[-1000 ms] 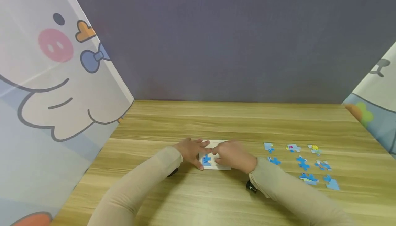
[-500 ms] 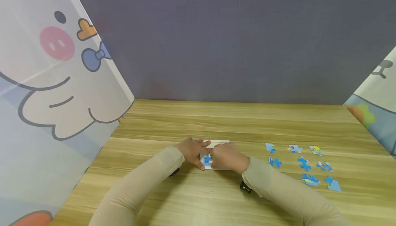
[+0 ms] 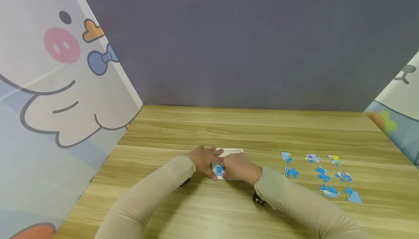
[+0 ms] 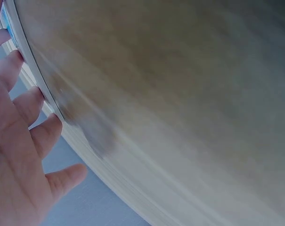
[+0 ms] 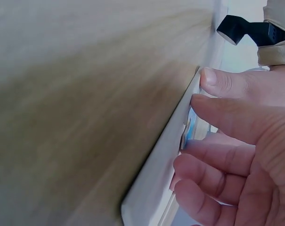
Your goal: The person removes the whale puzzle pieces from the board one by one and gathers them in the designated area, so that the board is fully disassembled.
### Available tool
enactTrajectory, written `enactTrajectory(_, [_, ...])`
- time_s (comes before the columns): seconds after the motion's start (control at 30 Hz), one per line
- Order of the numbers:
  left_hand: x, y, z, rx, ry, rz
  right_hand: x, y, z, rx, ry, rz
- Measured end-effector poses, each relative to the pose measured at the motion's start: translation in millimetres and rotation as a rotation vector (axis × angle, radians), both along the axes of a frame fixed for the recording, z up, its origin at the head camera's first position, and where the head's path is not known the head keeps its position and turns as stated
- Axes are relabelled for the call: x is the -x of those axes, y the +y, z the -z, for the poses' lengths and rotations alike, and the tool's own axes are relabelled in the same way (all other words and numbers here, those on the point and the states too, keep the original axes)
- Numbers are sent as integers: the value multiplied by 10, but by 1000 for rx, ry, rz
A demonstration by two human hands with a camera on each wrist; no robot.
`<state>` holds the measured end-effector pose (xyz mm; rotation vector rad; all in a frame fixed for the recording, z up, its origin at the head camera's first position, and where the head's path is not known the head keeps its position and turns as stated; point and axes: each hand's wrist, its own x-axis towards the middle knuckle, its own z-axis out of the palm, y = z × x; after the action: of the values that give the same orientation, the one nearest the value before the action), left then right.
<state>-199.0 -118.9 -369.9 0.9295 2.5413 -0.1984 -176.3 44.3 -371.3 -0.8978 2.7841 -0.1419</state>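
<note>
A small white puzzle tray [image 3: 235,151] lies flat on the wooden table. In its lower left corner sits a blue jigsaw piece [image 3: 220,169], partly covered by fingers. My left hand [image 3: 202,160] is spread over the tray's left end, thumb on the near edge and straight fingers on the far side. My right hand [image 3: 239,167] lies over the tray's right part, its curled fingertips at the blue piece. In the right wrist view, thumb and forefinger stand on either side of the blue piece [image 5: 191,123], whose edge stands slightly up. Most of the piece is hidden.
Several loose jigsaw pieces lie in rough rows to the right, among them one with a sun [image 3: 334,158] and a blue one [image 3: 322,174]. A grey panel [image 3: 248,42] stands behind the table [image 3: 196,126]. Printed cartoon sheets [image 3: 108,100] flank both sides.
My right hand has shifted slightly left and its fingers have come down to the blue piece. My left hand keeps its place on the tray. The view has shifted slightly.
</note>
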Motion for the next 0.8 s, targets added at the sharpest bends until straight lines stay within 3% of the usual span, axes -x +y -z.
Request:
enactTrajectory(0.23, [22,10,1,-14,-22,-2,19,51,-6,70,-63,22])
enactTrajectory(0.5, [27,27,-23,12,-17,4,56,95,-31,257,-154,90])
enactTrajectory(0.8, [26,4,2,10,-20,3,82,205,21,412,-210,6])
